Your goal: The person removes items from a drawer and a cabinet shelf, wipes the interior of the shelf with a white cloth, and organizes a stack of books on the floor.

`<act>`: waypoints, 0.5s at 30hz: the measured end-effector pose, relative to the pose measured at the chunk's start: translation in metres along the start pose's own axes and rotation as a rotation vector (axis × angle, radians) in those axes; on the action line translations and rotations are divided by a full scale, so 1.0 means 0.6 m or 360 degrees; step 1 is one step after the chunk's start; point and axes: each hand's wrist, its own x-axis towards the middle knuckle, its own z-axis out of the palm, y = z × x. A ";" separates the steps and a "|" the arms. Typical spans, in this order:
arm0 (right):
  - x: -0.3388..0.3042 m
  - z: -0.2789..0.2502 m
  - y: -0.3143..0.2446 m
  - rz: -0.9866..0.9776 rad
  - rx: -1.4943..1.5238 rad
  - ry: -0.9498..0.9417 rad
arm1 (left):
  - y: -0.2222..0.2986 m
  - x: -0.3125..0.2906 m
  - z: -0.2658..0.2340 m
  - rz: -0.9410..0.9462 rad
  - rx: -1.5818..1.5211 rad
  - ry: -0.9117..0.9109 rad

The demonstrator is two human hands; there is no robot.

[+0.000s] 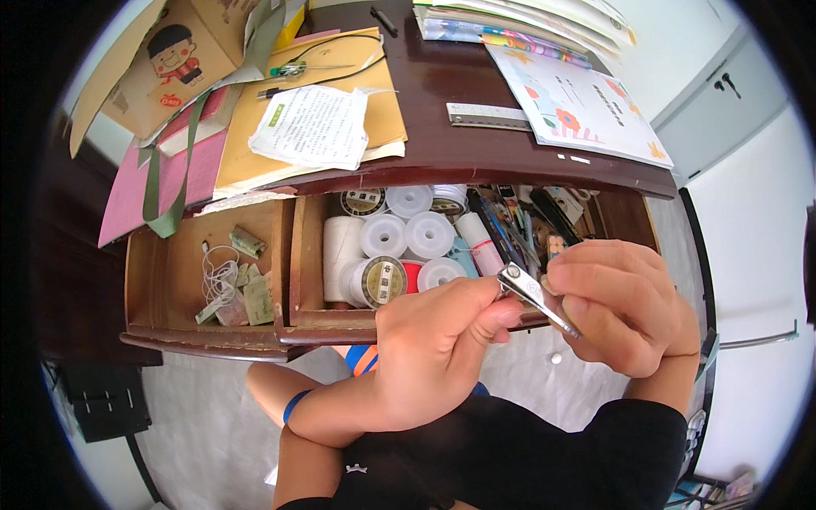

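Observation:
A small silver nail clipper (537, 297) slants between my hands, above the front edge of an open drawer. My left hand (429, 353) is closed, its thumb and forefinger bent against the clipper's riveted end. Over the other end my right hand (625, 302) curls, with bent fingers and thumb around the lever. Exactly how the clipper's jaws meet my left fingertips is hidden. Behind my hands, the open drawer (308, 316) holds clear plastic thread spools (429, 235), a white thread cone (342, 255) and a labelled spool (384, 280).
Pens (497, 229) and a white tube (478, 242) lie right of the spools. The left compartment has a white cable (221, 276) and crumpled papers (257, 297). On the desktop are a metal ruler (487, 116), yellow envelope (387, 119), stacked books (510, 38) and cardboard box (183, 64).

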 end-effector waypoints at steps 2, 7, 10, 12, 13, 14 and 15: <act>-0.001 -0.018 -0.014 0.0244 -0.0193 -0.0203 | 0.005 0.004 0.000 0.0086 0.0220 -0.0001; -0.004 -0.053 -0.032 0.1178 0.0514 -0.0257 | 0.007 -0.001 0.004 -0.0149 -0.0487 -0.0373; -0.018 -0.048 -0.054 0.1560 0.0842 -0.0063 | 0.003 -0.011 0.018 -0.0350 -0.1069 -0.0370; -0.032 -0.040 -0.075 0.1476 0.0793 0.0188 | 0.000 -0.014 0.021 -0.0375 -0.1169 -0.0395; -0.039 -0.026 -0.091 0.1565 0.0964 0.0344 | 0.000 -0.013 0.024 -0.0311 -0.1206 -0.0365; -0.051 -0.014 -0.102 0.1571 0.0954 0.0349 | -0.001 -0.011 0.029 -0.0250 -0.1245 -0.0344; -0.062 -0.002 -0.112 0.1629 0.1171 0.0534 | -0.006 -0.007 0.030 -0.0183 -0.1148 -0.0393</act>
